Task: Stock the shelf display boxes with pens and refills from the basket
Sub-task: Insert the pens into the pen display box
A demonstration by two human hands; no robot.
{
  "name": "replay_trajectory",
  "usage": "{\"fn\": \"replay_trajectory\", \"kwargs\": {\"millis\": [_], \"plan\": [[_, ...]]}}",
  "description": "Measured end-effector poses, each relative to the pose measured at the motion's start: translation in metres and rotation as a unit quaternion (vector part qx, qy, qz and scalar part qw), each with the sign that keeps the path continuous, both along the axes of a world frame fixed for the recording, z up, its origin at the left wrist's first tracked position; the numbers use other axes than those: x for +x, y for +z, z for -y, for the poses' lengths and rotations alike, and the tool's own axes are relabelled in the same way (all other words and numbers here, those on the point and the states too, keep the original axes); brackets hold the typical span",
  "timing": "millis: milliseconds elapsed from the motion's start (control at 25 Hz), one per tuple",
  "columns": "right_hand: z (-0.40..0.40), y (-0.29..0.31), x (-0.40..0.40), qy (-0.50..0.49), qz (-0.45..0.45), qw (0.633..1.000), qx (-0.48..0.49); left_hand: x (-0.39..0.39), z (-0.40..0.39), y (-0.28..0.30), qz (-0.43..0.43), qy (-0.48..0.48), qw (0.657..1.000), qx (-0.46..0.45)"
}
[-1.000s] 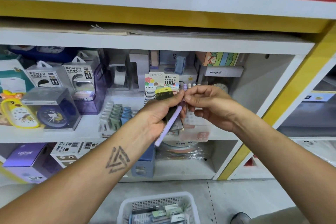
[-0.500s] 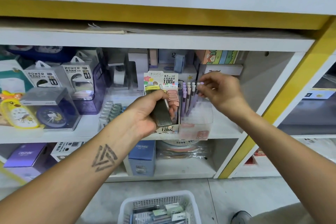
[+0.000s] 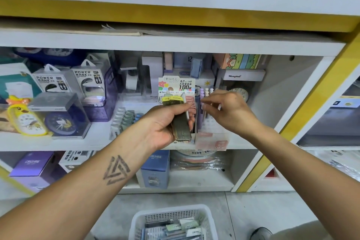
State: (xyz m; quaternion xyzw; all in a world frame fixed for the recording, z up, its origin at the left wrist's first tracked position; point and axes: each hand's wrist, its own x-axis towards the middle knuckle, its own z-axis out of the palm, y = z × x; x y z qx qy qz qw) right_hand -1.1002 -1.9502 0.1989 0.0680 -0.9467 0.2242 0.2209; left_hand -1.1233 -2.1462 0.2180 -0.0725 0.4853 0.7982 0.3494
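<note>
I note the left hand [image 3: 165, 122] still grips the refill packs [image 3: 180, 121], now with a white pen [image 3: 186, 109]; right hand [image 3: 226, 109], fingers pinched, has dropped to the display box [image 3: 212, 140] pens at 3 o'clock.

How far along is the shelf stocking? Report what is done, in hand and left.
Done: several pastel pens already stand upright in the clear display box. In hand: the left hand grips a dark stack of refill packs with one white pen against it, while the right hand reaches at the standing pens, fingers curled. Left: the white basket on the floor still holds more packs.
</note>
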Motion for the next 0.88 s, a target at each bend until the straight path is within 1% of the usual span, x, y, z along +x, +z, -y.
{"fn": "replay_trajectory", "kwargs": {"millis": [40,80,120,200,240,280,440,480,520,560,600,640,680,720,800,880], "plan": [[0.001,0.003,0.004,-0.007,0.024,0.999,-0.026,0.000,0.000,0.000,-0.002,0.001,1.000,-0.006],[0.000,0.005,0.008,-0.012,0.069,0.997,-0.037,0.001,-0.001,0.000,-0.001,0.002,1.000,-0.010],[0.000,0.005,0.013,-0.010,0.125,0.992,-0.009,0.001,-0.001,0.000,0.001,0.003,1.000,-0.012],[0.001,-0.002,0.022,0.015,0.212,0.970,0.119,0.002,-0.002,0.001,0.002,0.006,1.000,-0.012],[0.002,-0.007,0.025,0.029,0.224,0.960,0.163,0.002,-0.002,0.001,0.000,0.006,1.000,-0.011],[0.002,-0.009,0.028,0.034,0.226,0.957,0.180,0.003,-0.002,0.001,0.000,0.004,1.000,-0.010],[-0.005,-0.011,0.030,0.024,0.230,0.954,0.190,0.006,-0.003,0.000,0.001,-0.020,1.000,-0.010],[-0.006,-0.008,0.030,0.034,0.227,0.958,0.170,0.006,-0.003,-0.001,-0.002,-0.031,0.999,-0.011],[-0.006,-0.004,0.029,0.038,0.212,0.970,0.113,0.006,-0.002,-0.001,-0.007,-0.044,0.999,-0.012],[-0.006,0.002,0.028,0.034,0.189,0.981,0.005,0.006,-0.002,-0.001,-0.015,-0.057,0.998,-0.014],[-0.004,0.009,0.026,0.027,0.168,0.976,-0.136,0.006,-0.002,-0.001,-0.029,-0.071,0.997,-0.018],[-0.001,0.016,0.025,0.023,0.160,0.951,-0.263,0.007,-0.002,-0.002,-0.049,-0.084,0.995,-0.029],[0.002,0.021,0.023,0.029,0.168,0.920,-0.353,0.008,-0.003,-0.002,-0.070,-0.095,0.992,-0.042],[0.006,0.023,0.022,0.036,0.184,0.898,-0.397,0.009,-0.003,-0.003,-0.087,-0.101,0.990,-0.054],[0.014,0.023,0.020,0.045,0.206,0.878,-0.431,0.010,-0.004,-0.004,-0.098,-0.106,0.987,-0.066],[0.015,0.024,0.017,0.039,0.203,0.851,-0.483,0.008,-0.001,-0.004,-0.089,-0.096,0.990,-0.058]]}}
